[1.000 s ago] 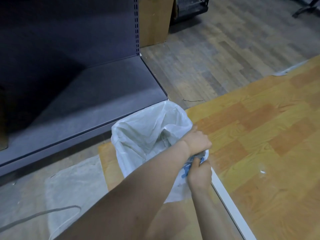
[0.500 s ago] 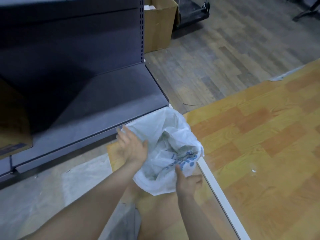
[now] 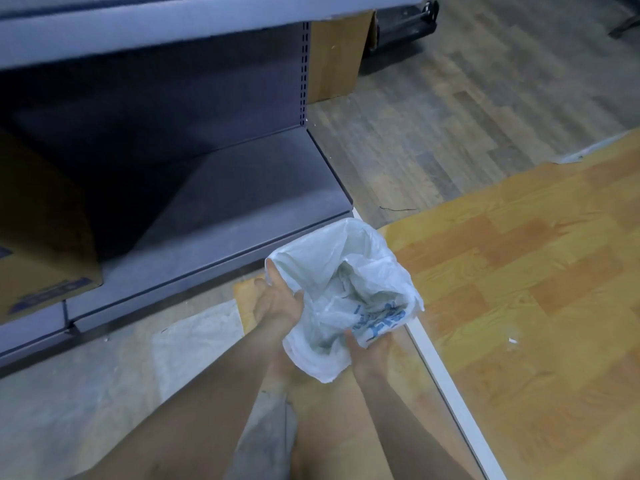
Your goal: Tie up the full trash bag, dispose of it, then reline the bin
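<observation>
Partly hidden right hand [image 3: 375,351] under trash bag [image 3: 341,268], left hand [image 3: 277,303] flat alongside

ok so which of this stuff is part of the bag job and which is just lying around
In the job: white bag with blue print, left hand flat against its side, right hand holding its near edge.
Just lying about: cardboard box on the shelf, clear plastic sheet, black wire.

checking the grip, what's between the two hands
The white bag, mouth open, fills the stretch between the left hand and the right hand, as the head view shows.
</observation>
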The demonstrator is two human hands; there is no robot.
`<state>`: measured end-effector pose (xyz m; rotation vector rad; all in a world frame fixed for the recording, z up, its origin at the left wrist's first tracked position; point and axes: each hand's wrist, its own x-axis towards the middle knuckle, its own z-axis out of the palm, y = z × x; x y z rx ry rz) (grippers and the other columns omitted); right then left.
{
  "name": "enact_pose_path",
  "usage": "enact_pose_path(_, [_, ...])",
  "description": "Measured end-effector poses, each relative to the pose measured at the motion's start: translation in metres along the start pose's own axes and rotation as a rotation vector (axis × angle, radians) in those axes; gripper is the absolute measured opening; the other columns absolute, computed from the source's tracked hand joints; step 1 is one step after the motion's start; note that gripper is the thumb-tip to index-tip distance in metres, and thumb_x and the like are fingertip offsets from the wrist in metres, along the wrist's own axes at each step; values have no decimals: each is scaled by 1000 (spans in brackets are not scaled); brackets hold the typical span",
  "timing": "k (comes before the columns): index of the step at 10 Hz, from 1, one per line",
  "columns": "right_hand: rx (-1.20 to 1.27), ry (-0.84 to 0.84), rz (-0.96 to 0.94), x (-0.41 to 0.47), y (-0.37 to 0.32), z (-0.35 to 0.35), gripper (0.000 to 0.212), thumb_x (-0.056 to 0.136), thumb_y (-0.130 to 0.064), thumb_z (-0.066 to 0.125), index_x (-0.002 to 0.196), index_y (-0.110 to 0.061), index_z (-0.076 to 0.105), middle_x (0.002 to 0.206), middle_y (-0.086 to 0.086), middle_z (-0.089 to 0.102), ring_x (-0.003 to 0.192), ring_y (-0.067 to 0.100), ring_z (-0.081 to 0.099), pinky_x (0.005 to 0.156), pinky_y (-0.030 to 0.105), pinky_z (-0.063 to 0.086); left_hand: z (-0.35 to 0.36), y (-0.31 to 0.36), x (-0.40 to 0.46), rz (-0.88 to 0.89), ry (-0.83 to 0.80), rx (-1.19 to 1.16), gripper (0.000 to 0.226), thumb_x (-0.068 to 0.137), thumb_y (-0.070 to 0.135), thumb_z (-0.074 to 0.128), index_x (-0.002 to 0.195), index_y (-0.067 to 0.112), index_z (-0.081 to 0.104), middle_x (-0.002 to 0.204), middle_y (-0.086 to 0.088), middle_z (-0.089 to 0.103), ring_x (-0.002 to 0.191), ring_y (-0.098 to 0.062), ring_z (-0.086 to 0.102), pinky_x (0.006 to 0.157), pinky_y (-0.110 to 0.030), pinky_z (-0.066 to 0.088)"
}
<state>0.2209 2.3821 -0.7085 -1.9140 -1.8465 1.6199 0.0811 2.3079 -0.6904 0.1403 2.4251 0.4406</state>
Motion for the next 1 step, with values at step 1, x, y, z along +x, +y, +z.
enact_pose_path(1, [-70,-1,-51,-25,-13,-31,89,88,-37,60,150,-4,4,157,14,11,145,27,14,118,38,16,-21,-7,-17,142,75,346,80,95,51,37,148,22,-14,157,-17,-1,130,-36,38,102,-47,38])
